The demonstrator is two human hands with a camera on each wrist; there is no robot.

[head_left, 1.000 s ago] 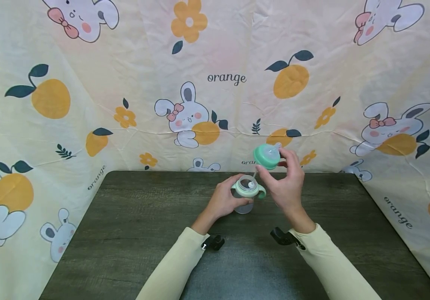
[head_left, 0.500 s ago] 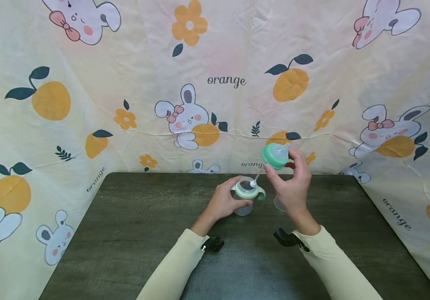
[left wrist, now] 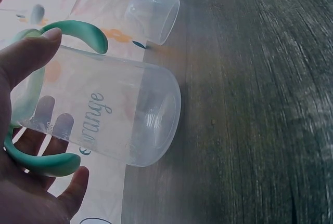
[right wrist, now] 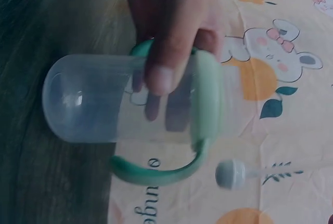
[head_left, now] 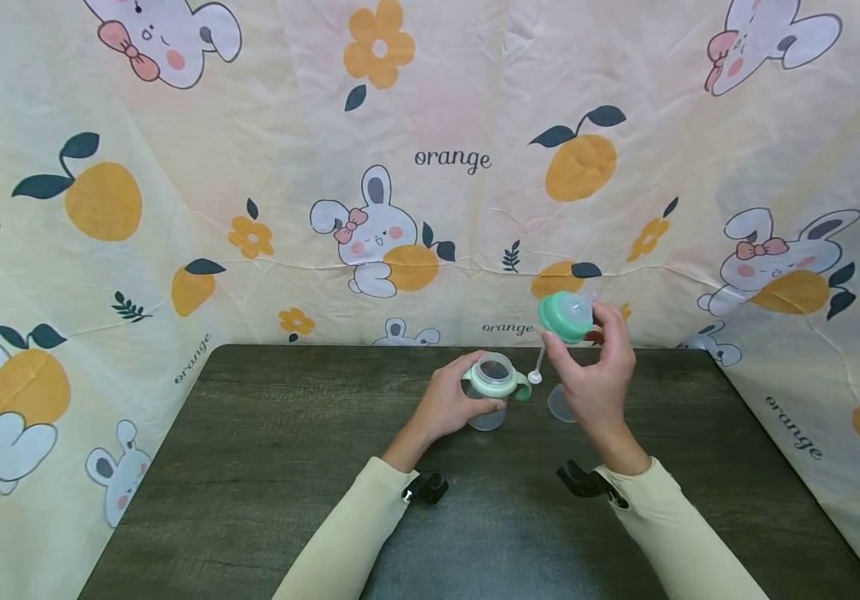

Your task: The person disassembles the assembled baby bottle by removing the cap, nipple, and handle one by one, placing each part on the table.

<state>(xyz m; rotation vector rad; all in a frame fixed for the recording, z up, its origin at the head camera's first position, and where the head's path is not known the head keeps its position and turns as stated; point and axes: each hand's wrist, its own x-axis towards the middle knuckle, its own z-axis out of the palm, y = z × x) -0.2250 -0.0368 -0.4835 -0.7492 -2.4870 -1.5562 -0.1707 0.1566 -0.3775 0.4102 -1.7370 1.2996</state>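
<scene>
My left hand [head_left: 451,400] grips a clear baby bottle [head_left: 487,415] with green handles, around its neck, and its mouth is uncovered. In the left wrist view the bottle [left wrist: 99,104] stands upright on the table, its base against the wood, thumb and fingers about the handle ring. My right hand [head_left: 597,383] pinches a green nipple lid [head_left: 567,317] with a clear teat, up and right of the bottle. From the lid hangs a thin straw with a white weighted end [head_left: 535,377], apart from the bottle; the right wrist view also shows this straw end [right wrist: 230,174].
A clear dome-shaped cover [head_left: 561,403] stands on the dark wooden table [head_left: 287,450], just left of my right wrist. Behind the table's far edge hangs a patterned cloth [head_left: 445,208] with rabbits and oranges.
My right hand has moved right with the nipple lid, and the straw's end has come out of the bottle's mouth. The clear cover has come into sight. My left hand stays put.
</scene>
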